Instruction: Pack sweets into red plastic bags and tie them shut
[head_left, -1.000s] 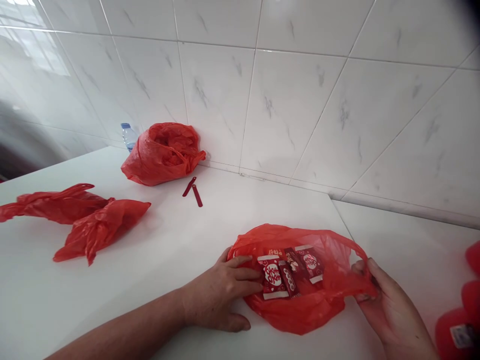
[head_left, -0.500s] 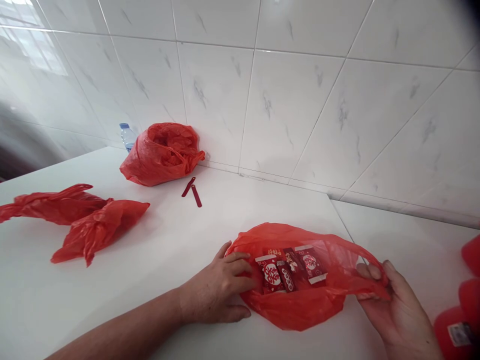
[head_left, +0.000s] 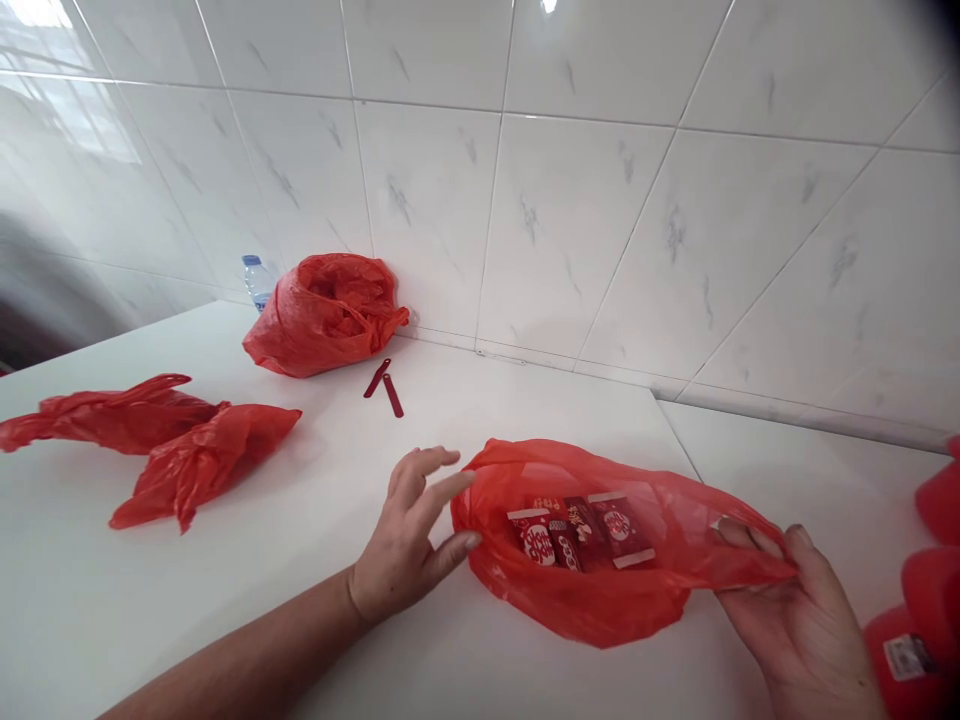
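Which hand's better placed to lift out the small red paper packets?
Left, probably: the open, empty left hand sits beside the thin red plastic bag near the small red paper packets; the right hand is busy gripping the bag's edge.

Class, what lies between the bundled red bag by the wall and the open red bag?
Two slim red strips on the white counter, in the head view.

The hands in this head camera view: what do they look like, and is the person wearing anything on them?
Both the left hand and the right hand are bare, with no gloves. The left forearm is bare too, with no sleeve in view, and no watch or bracelet shows on that wrist.
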